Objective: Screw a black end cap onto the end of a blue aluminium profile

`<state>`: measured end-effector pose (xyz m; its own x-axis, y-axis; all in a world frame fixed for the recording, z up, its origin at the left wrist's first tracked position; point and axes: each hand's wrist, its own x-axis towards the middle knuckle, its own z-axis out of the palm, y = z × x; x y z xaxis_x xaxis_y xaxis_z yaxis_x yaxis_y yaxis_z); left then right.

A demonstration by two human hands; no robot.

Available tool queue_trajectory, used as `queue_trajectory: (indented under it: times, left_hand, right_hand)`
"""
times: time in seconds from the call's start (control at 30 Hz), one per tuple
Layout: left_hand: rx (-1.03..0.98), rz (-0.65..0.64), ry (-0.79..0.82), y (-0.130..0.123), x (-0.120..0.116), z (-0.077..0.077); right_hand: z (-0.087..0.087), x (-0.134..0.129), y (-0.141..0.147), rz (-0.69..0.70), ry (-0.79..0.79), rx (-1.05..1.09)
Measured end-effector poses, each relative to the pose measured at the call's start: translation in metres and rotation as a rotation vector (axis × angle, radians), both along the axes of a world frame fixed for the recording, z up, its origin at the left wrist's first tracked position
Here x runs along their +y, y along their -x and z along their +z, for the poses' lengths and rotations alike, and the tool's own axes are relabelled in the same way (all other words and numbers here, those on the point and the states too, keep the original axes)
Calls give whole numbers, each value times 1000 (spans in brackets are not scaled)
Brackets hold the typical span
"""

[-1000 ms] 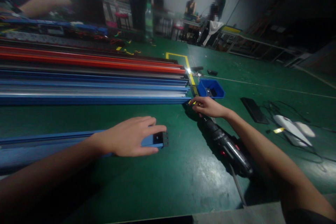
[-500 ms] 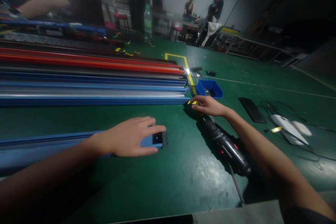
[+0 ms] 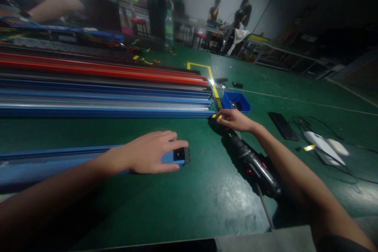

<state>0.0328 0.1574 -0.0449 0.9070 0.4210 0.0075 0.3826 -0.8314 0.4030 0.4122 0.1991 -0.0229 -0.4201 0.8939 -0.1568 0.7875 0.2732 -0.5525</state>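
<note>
Head view: shows a blue rail [image 3: 59,162] with a black end cap [image 3: 186,156] on the bench [image 3: 165,212], held near that end between fingers and thumb of the left hand [image 3: 155,151], plus a right hand [image 3: 234,120] with narrowly bent fingers, cannot tell whether holding anything, between a drill [image 3: 254,163] and a blue bin [image 3: 239,97].

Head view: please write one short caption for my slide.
Left hand on a long blue rail, right hand near a black power drill.

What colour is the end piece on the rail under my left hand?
Black: the end piece on the blue rail shows best in the head view.
</note>
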Motion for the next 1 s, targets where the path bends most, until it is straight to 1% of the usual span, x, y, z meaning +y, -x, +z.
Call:
queue_trajectory:
  times: [0.6, 0.83, 1.0]
  left_hand:
    - [3, -2, -9, 1, 0, 1]
    - [-15, -14, -29, 1, 1, -1]
    - [-3, -5, -24, 0, 0, 0]
  right_hand:
    - [0, 0, -1, 19, 12, -13]
    - [1, -1, 0, -10, 33, -4]
    - [3, -1, 1, -1, 32, -7]
